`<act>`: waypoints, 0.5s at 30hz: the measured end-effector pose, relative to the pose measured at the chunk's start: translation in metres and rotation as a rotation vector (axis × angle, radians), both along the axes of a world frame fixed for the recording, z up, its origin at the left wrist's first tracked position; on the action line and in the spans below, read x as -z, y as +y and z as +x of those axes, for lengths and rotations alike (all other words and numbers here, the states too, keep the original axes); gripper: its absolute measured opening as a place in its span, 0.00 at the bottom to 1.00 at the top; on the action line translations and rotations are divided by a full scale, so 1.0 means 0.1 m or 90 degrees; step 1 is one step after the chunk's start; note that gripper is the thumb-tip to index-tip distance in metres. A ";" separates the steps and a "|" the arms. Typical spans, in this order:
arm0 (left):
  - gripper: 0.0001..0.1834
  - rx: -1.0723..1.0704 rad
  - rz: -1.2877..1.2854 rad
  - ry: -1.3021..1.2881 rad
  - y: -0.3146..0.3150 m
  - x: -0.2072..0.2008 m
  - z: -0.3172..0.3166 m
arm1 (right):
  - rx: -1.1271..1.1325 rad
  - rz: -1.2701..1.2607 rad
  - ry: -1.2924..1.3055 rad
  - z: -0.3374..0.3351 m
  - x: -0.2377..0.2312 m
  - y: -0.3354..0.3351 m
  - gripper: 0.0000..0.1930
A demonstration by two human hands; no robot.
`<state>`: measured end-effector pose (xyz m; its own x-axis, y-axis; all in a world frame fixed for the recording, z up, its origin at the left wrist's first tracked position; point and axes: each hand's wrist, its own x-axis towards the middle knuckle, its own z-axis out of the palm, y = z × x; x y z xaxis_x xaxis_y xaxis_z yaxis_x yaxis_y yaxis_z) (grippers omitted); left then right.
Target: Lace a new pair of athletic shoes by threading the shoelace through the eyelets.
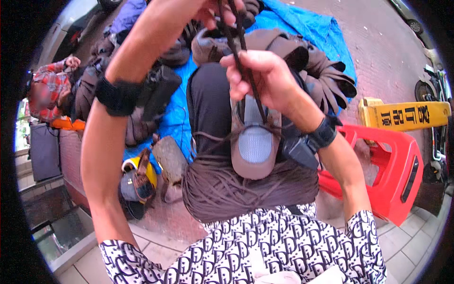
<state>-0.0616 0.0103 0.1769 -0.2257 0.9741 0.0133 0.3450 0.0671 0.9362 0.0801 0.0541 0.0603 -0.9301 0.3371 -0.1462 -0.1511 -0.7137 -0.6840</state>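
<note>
A brown shoe [253, 173] with a pale grey mesh toe lies on my lap, its toe pointing toward me. Dark brown shoelaces [247, 71] rise taut from its eyelets. Up at the top edge of the view, my left hand [215, 14] pinches the upper part of the laces; some of its fingers are cut off by the frame. Lower down, just above the shoe, my right hand [265, 75] has its fingers closed round the same laces. A thick bundle of loose brown laces [250, 201] is spread across my lap beneath the toe.
Heaps of brown shoe uppers [279, 45] lie ahead on a blue tarp [307, 23]. To the right stand a red plastic stool [397, 175] and a yellow sign [411, 115]. A yellow container [149, 173] and a stone block [170, 158] sit left. A co-worker [47, 94] is far left.
</note>
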 end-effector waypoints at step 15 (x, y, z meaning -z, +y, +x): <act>0.28 0.378 0.167 0.420 -1.35 1.32 1.00 | -0.160 0.432 -0.073 -0.01 -0.03 0.49 0.13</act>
